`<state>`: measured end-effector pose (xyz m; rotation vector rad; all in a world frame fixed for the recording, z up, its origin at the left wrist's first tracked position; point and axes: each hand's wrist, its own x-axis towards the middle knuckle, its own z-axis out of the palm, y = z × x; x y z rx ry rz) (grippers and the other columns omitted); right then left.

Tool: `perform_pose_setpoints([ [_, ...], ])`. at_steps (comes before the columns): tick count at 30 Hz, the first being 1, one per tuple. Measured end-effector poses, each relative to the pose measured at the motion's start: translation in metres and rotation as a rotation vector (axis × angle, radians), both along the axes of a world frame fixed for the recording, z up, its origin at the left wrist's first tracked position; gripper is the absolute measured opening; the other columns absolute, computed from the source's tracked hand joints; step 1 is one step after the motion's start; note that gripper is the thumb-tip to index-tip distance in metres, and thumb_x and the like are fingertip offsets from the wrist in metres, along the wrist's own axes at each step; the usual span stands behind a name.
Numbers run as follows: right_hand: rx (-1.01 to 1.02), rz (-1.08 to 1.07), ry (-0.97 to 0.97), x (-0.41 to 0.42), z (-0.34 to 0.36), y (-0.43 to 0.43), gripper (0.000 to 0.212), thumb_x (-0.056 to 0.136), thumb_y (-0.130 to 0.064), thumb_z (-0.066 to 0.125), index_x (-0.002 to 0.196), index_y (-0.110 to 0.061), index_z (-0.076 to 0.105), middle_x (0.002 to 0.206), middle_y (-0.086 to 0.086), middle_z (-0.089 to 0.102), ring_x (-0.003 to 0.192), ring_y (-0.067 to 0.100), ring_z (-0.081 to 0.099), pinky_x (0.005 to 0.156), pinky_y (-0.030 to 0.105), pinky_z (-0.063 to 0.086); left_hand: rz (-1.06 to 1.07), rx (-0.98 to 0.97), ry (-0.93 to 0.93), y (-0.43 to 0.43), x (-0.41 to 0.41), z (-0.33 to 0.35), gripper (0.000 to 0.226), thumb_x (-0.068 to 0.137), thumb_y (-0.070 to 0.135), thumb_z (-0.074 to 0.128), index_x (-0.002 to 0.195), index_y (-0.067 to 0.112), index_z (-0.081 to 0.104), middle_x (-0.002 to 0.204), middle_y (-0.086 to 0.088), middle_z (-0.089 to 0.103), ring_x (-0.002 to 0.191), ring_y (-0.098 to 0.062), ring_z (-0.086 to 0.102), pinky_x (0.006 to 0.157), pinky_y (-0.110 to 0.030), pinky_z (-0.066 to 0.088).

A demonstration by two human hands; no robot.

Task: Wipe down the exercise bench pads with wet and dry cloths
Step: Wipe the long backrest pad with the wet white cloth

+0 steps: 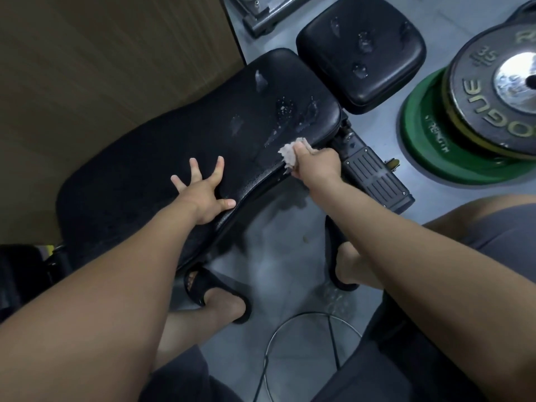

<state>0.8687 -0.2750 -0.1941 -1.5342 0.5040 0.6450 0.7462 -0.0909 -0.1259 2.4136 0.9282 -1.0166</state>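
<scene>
While my left hand (pixel 203 195) lies spread flat at the long pad (pixel 179 158)'s lower edge, my right hand (pixel 316 162) clenches a seemingly wet cloth (pixel 288 155) at its right edge, open floor (pixel 278 227) below.

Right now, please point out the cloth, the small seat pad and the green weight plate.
cloth (pixel 288 154): head view, bunched part beside the fingers.
small seat pad (pixel 361 50): head view, wet top.
green weight plate (pixel 420 132): head view, left rim.

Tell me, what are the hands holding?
The right hand clutches a bunched white cloth. The left hand holds nothing, just pressing the long pad.
</scene>
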Motion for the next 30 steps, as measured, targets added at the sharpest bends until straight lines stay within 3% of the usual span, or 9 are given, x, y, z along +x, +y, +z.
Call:
perform_pose_setpoints([
  [2, -0.039, 0.032, -0.029, -0.009, -0.003, 0.005, 0.017, 0.093, -0.036, 0.069, 0.100, -0.021, 0.071, 0.096, -0.011, 0.073, 0.089, 0.017, 0.074, 0.089, 0.038, 0.061, 0.006, 0.000, 0.000, 0.000, 0.000, 0.000, 0.097, 0.098, 0.043, 0.064, 0.152, 0.059, -0.016, 0.161, 0.002, -0.039, 0.145, -0.052, -0.029, 0.120, -0.064, 0.011],
  [7, -0.126, 0.126, -0.043, 0.008, 0.003, -0.002, 0.021, 0.090, -0.036, 0.073, 0.097, -0.016, 0.074, 0.098, -0.012, 0.074, 0.093, 0.016, 0.073, 0.091, 0.036, 0.059, 0.022, -0.013, 0.003, 0.000, 0.002, 0.002, 0.098, 0.098, 0.041, 0.065, 0.151, 0.060, -0.015, 0.161, 0.003, -0.040, 0.145, -0.049, -0.030, 0.121, -0.064, 0.009],
  [9, -0.175, 0.116, -0.069, 0.015, 0.002, -0.006, 0.030, 0.091, -0.037, 0.073, 0.108, -0.012, 0.074, 0.105, -0.011, 0.074, 0.096, 0.011, 0.070, 0.084, 0.024, 0.057, 0.020, -0.008, 0.000, 0.000, 0.002, 0.002, 0.098, 0.098, 0.042, 0.065, 0.152, 0.060, -0.014, 0.161, 0.003, -0.039, 0.145, -0.050, -0.030, 0.121, -0.063, 0.009],
  [11, -0.199, 0.110, -0.089, 0.016, 0.001, -0.008, 0.034, 0.094, -0.037, 0.071, 0.112, -0.008, 0.070, 0.104, -0.008, 0.070, 0.086, 0.006, 0.064, 0.066, 0.011, 0.048, 0.018, -0.006, 0.001, 0.000, 0.002, 0.001, 0.097, 0.098, 0.042, 0.065, 0.152, 0.060, -0.014, 0.161, 0.003, -0.039, 0.146, -0.050, -0.030, 0.121, -0.063, 0.009],
  [16, -0.294, 0.064, -0.160, 0.022, 0.003, -0.014, 0.044, 0.096, -0.041, 0.066, 0.119, -0.004, 0.059, 0.109, 0.002, 0.063, 0.100, 0.017, 0.059, 0.078, 0.026, 0.041, 0.015, 0.002, -0.006, -0.001, 0.001, 0.002, 0.097, 0.097, 0.043, 0.065, 0.152, 0.060, -0.014, 0.162, 0.003, -0.037, 0.146, -0.050, -0.029, 0.121, -0.063, 0.010],
  [23, -0.312, 0.094, -0.208, 0.031, 0.003, -0.022, 0.041, 0.099, -0.040, 0.061, 0.120, -0.006, 0.053, 0.109, 0.003, 0.057, 0.104, 0.019, 0.057, 0.086, 0.029, 0.045, 0.014, 0.002, -0.010, -0.001, 0.001, 0.002, 0.097, 0.097, 0.044, 0.065, 0.152, 0.059, -0.015, 0.162, 0.003, -0.038, 0.146, -0.050, -0.029, 0.121, -0.064, 0.011],
  [30, -0.359, 0.110, -0.235, 0.032, 0.007, -0.023, 0.042, 0.103, -0.040, 0.052, 0.126, -0.004, 0.052, 0.108, 0.000, 0.051, 0.098, 0.017, 0.050, 0.080, 0.028, 0.037, 0.007, -0.007, -0.006, 0.000, 0.001, 0.002, 0.097, 0.098, 0.044, 0.064, 0.151, 0.060, -0.016, 0.161, 0.004, -0.039, 0.146, -0.049, -0.030, 0.120, -0.064, 0.013],
])
